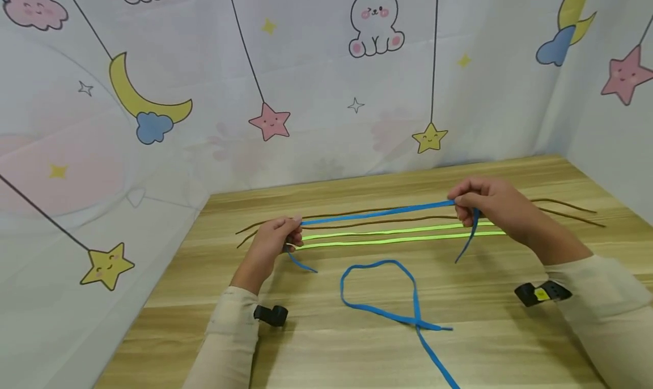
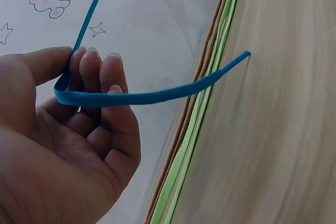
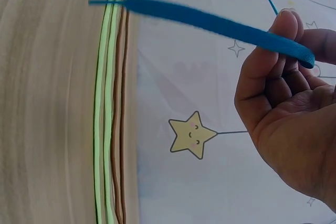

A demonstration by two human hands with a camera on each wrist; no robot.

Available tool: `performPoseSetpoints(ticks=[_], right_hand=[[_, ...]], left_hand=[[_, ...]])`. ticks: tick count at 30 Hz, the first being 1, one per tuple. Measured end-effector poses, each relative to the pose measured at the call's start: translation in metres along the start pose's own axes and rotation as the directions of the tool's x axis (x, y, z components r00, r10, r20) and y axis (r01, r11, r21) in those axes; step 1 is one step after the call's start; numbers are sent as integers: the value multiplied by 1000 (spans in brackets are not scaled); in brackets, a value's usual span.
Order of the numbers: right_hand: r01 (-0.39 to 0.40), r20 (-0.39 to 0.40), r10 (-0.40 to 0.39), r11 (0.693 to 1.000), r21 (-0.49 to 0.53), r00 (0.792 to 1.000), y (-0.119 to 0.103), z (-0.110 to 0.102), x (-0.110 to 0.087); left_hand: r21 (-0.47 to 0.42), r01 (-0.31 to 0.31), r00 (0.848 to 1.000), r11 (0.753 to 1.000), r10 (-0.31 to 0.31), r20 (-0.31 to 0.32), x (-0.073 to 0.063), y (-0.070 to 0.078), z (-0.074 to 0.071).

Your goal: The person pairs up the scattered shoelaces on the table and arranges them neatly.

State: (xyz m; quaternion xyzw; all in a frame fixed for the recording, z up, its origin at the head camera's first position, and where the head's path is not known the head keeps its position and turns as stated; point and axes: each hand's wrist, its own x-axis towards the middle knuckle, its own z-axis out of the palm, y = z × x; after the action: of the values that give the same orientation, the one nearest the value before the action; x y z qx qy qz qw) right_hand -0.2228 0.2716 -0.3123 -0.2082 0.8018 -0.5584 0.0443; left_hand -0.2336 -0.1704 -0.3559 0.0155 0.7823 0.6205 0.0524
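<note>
A flat blue shoelace (image 1: pixel 377 213) is stretched taut between both hands, raised over the table. My left hand (image 1: pixel 272 241) pinches it near one end, between thumb and fingers. From that hand a short tail (image 2: pixel 157 96) hangs free, tip outward in the left wrist view. On the other side my right hand (image 1: pixel 484 202) pinches the lace near its opposite end, and another loose tail (image 3: pixel 205 22) dangles from it. Beneath the taut lace lie two brown laces (image 1: pixel 566 213) and two light green laces (image 1: pixel 382 241), roughly parallel across the table.
A second blue lace (image 1: pixel 377 309) lies nearer, looped and crossing itself, one end running off the bottom edge. The wood-grain table (image 1: pixel 306 343) meets a white printed cloth (image 1: pixel 326 151) at the back and sides. Each sleeve has a black wrist strap (image 1: pixel 543 292).
</note>
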Motion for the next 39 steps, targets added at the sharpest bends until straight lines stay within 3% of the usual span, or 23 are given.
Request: performPoseSetpoints(ticks=[12, 26, 39], right_hand=[[-24, 10, 25, 1000, -7, 1000, 1, 0, -7], [-56, -1, 56, 998, -19, 998, 10, -13, -10], [-96, -79, 91, 993, -65, 993, 10, -33, -17]], left_hand=[[-23, -13, 1000, 1000, 14, 17, -7, -3, -9], [3, 11, 1000, 1000, -11, -13, -7, -12, -14], [4, 48, 998, 999, -47, -33, -2, -17, -20]])
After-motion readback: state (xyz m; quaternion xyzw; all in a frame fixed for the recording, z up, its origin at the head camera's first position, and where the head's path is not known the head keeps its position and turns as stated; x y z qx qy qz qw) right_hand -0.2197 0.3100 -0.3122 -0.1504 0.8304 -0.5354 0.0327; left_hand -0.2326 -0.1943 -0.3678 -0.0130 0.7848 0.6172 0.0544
